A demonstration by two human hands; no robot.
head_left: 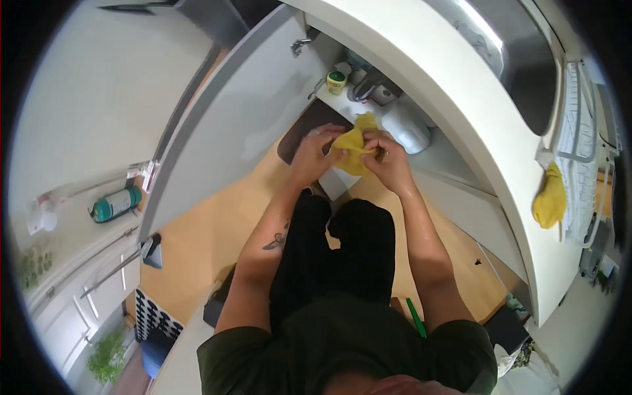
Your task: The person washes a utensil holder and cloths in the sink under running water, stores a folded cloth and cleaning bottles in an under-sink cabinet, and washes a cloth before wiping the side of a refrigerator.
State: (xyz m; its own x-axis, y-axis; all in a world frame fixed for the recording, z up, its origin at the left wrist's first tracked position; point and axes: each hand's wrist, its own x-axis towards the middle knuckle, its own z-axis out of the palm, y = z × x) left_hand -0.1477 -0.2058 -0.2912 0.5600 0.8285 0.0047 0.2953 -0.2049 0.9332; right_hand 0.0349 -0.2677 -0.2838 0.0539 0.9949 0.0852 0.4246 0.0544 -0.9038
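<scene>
A crumpled yellow cloth (351, 146) is stretched between my two hands in front of the open cabinet. My left hand (318, 153) grips its left side, thumb over the fabric. On the other side, the fingers of my right hand (387, 160) are pinched on the cloth. Its lower part hangs over a white surface (339, 182) above my knees. Just beyond my hands, a yellow tub with a green lid (336, 82) stands inside the cabinet, and a white rounded container (405, 126) is close to my right hand.
The grey cabinet door (227, 125) stands open on the left. Overhead curves the white countertop edge (454, 92) with a metal sink (507, 59). A second yellow cloth (550, 197) drapes by the dish rack (578, 145). A green object (416, 317) lies near my right elbow.
</scene>
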